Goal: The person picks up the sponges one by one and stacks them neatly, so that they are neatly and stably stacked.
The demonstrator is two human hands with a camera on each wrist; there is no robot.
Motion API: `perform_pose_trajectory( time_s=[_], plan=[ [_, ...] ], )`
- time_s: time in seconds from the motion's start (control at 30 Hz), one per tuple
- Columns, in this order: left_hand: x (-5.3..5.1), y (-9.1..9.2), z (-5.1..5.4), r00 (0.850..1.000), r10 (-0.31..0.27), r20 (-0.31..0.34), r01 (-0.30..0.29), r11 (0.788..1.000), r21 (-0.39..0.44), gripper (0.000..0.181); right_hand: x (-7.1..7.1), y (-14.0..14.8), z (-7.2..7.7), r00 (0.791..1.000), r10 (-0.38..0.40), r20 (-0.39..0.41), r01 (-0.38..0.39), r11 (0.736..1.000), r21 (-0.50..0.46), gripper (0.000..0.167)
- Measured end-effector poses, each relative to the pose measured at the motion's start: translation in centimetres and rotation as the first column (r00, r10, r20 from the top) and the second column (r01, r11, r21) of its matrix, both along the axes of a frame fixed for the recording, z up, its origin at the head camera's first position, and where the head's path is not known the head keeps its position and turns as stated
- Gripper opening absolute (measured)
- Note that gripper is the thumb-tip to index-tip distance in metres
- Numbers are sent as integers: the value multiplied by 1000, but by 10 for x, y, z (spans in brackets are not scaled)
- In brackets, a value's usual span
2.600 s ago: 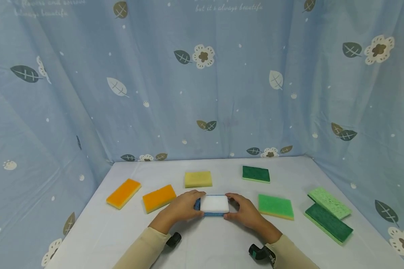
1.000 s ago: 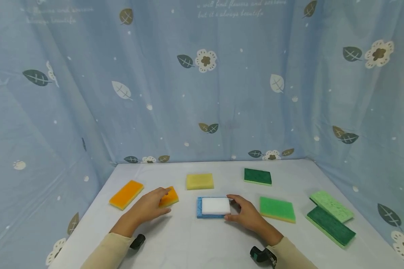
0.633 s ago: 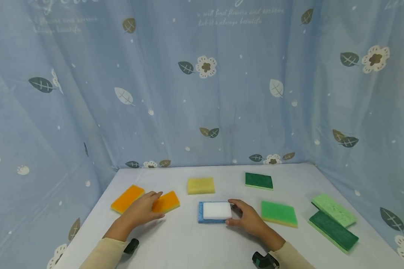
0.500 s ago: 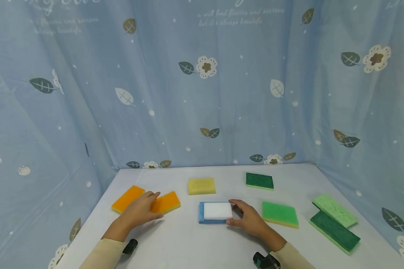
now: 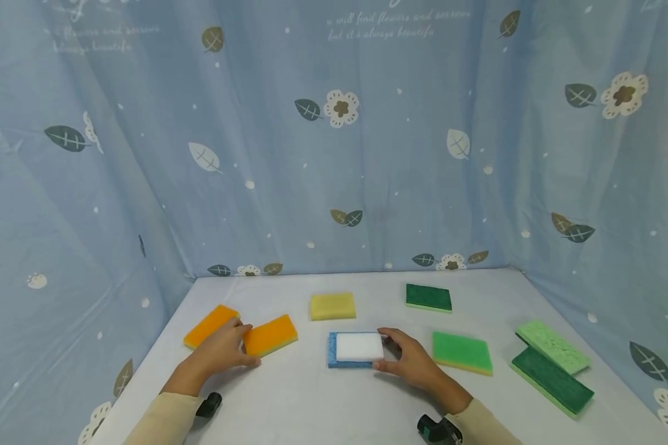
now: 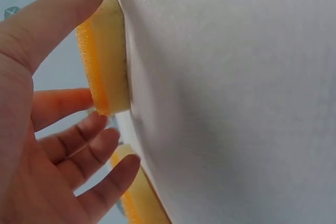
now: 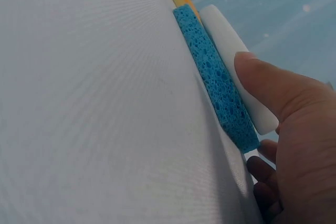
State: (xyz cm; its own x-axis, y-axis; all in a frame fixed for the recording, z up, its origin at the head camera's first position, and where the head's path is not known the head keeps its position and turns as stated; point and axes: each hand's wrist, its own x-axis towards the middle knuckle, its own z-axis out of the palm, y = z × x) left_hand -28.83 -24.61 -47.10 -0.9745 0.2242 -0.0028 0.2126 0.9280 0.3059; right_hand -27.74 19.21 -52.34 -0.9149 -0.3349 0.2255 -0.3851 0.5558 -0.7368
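Note:
In the head view a white sponge [image 5: 359, 347] lies flat on a blue sponge [image 5: 332, 352]. At its right end my right hand [image 5: 414, 361] holds the white sponge between thumb and fingers; the right wrist view shows the thumb against the white sponge's side [image 7: 226, 45], above the porous blue edge [image 7: 210, 72]. My left hand [image 5: 219, 352] is at the left end of an orange sponge [image 5: 273, 335], its fingers loosely spread. Seen from the left wrist, the thumb and index finger are beside that sponge's yellow side [image 6: 111, 61]; firm contact is unclear.
Another orange sponge [image 5: 208, 324] lies behind my left hand, partly covered. A yellow sponge [image 5: 333, 306] and a dark green one [image 5: 428, 297] lie farther back. Right of my right hand is a bright green sponge [image 5: 462, 352]; beyond, a light green sponge [image 5: 553, 346] leans on a dark green one [image 5: 553, 380].
My left hand has let go of the white and blue stack and moved left, across the nearer orange sponge to its left end. The right hand has stayed at the stack.

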Motion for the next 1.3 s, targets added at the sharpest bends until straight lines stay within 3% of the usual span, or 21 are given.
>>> perform_pose_trajectory(
  time_s=[0.47, 0.7, 1.3],
  plan=[
    [-6, -4, -2, 999, 22, 44, -27, 994, 105, 78, 0, -1, 1, 1000, -13, -10, 13, 1000, 4, 79],
    [-7, -9, -2, 997, 29, 66, -40, 985, 168, 76, 1, -1, 1, 1000, -8, 22, 9, 1000, -7, 80],
    [-9, 3, 9, 993, -85, -77, 99, 974, 204, 69, 1, 0, 2, 1000, -7, 2, 7, 1000, 12, 74]
  ],
)
